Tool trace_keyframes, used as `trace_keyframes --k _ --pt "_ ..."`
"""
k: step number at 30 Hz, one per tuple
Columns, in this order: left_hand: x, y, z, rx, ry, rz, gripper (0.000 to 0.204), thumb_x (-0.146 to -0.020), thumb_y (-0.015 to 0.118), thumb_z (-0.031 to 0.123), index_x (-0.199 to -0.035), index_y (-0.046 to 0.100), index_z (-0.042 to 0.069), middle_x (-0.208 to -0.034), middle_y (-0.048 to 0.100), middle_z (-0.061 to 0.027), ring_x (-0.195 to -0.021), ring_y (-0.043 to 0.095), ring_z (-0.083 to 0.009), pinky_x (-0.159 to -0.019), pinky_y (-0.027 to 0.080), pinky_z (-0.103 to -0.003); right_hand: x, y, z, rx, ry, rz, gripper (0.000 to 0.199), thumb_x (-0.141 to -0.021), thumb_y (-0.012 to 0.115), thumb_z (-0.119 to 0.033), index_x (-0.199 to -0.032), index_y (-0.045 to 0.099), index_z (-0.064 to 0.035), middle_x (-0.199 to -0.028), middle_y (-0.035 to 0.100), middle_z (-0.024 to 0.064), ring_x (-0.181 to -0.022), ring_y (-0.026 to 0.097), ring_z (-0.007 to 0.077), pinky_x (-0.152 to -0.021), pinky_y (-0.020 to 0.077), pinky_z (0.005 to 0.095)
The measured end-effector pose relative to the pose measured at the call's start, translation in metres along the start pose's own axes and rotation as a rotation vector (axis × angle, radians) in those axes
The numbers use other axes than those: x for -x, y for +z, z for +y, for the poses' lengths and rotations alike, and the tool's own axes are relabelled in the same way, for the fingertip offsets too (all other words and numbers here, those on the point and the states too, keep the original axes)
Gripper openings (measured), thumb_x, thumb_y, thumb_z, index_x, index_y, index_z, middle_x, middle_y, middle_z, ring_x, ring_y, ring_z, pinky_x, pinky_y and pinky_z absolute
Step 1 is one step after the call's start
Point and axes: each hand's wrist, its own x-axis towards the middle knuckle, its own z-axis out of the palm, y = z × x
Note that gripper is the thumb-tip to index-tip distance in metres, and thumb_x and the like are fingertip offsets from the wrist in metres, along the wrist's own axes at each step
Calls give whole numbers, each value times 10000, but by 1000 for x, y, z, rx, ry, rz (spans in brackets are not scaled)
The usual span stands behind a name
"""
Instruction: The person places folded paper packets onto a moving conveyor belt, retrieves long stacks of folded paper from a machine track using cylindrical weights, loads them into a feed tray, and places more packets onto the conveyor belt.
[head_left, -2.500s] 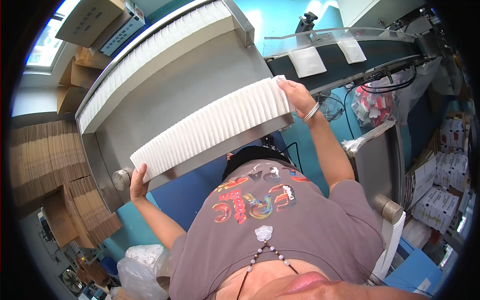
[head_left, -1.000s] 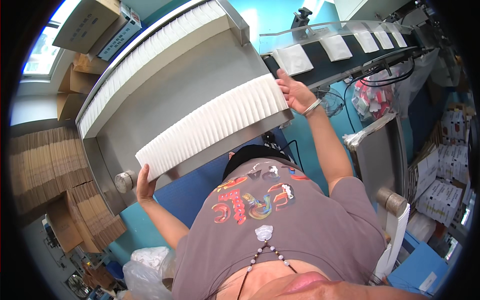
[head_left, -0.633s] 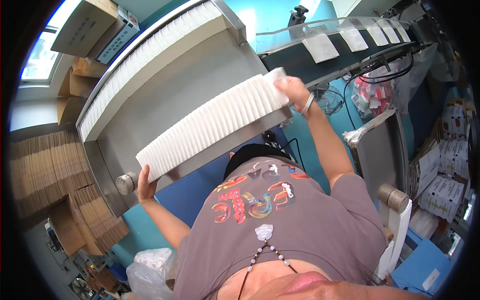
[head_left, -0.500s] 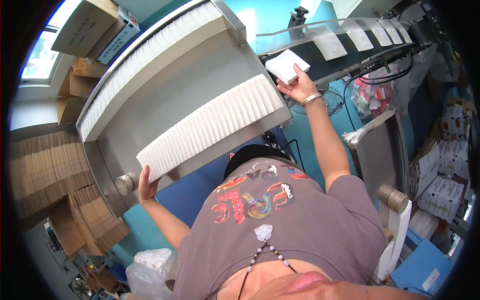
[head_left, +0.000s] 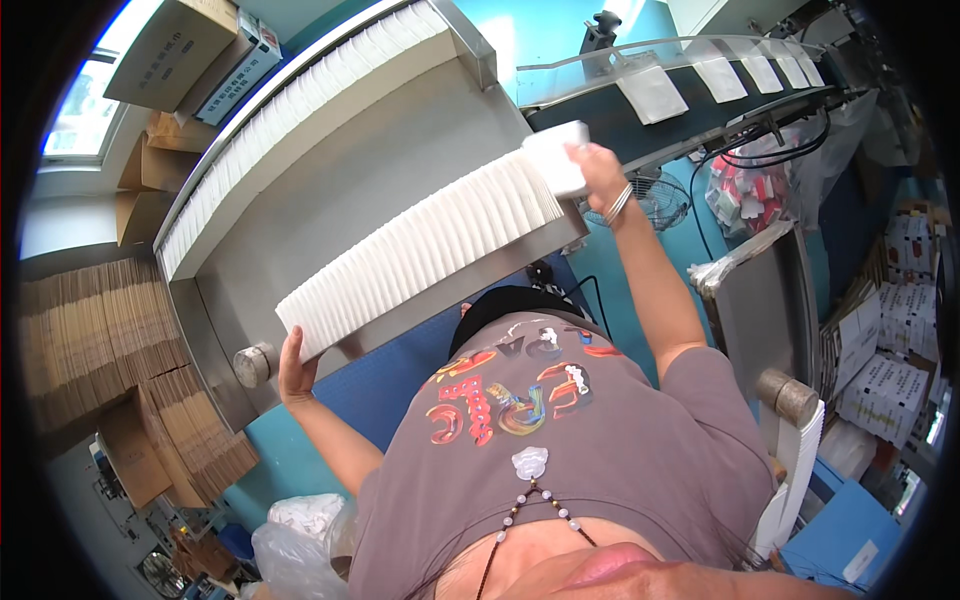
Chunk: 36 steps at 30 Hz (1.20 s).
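Note:
A long row of white folded napkins [head_left: 420, 250] stands on edge in a steel tray [head_left: 305, 225] in front of me. My left hand [head_left: 297, 372] rests against the row's left end, fingers stretched along its outer face. At the opposite end, my right hand [head_left: 602, 182] grips a white napkin stack [head_left: 550, 152], thumb over its right side. That stack meets the row's right end, and my grasp hides part of it. Just beyond, a dark conveyor belt [head_left: 600, 105] carries several flat white napkins [head_left: 652, 95] spaced apart.
A second row of napkins [head_left: 300, 120] lines the tray's far side. Bundled flat cardboard [head_left: 95, 335] stands at left, cartons [head_left: 170, 55] above it. A clear bag of red and white pieces [head_left: 748, 190] and a small fan [head_left: 655, 200] sit below the conveyor. Another steel tray [head_left: 760, 320] is at right.
My right hand has brought the napkin stack from the conveyor's near end leftward and nearer, up to the row's right end. My left hand has stayed at the left end.

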Motion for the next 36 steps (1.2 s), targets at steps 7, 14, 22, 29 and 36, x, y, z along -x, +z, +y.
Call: trace_keyframes --k 7,14,22,29,36 --pt "-7 -5 -7 68 -10 -56 673 -881 600 369 -1363 339 -22 -1313 470 -138 -1196 469 -274 -1008 378 -429 41 36 -24 64 133 -235 515 -878 633 -371 -1161 538 49 -1092 621 110 -981 602 131 -818 508 276" --pt "-5 7 -4 38 -7 -31 679 -852 626 391 -1310 400 -57 -1269 490 -138 -1177 460 -258 -1001 358 -405 37 30 -25 35 156 -179 363 -892 623 -241 -1131 577 29 -1013 652 75 -873 626 121 -789 503 264" --pt "-8 7 -13 103 14 -48 658 -898 554 387 -1375 325 -5 -1324 462 -149 -1215 450 -291 -1012 364 -459 7 -1 -15 -380 341 25 500 -893 596 -387 -1119 513 51 -1003 617 152 -872 635 247 -761 544 360" --pt "-3 18 -9 63 36 -62 666 -893 555 394 -1375 325 -5 -1324 455 -160 -1220 440 -296 -1019 352 -460 41 40 -25 69 107 -169 425 -896 613 -310 -1125 573 46 -1005 650 93 -864 631 126 -753 512 250" --pt "-2 22 -9 102 37 -76 652 -895 566 359 -1374 324 -12 -1328 447 -163 -1220 437 -299 -1016 358 -467 -1 -1 5 -221 4 63 427 -877 611 -330 -1084 551 38 -986 638 128 -853 638 219 -753 531 347"
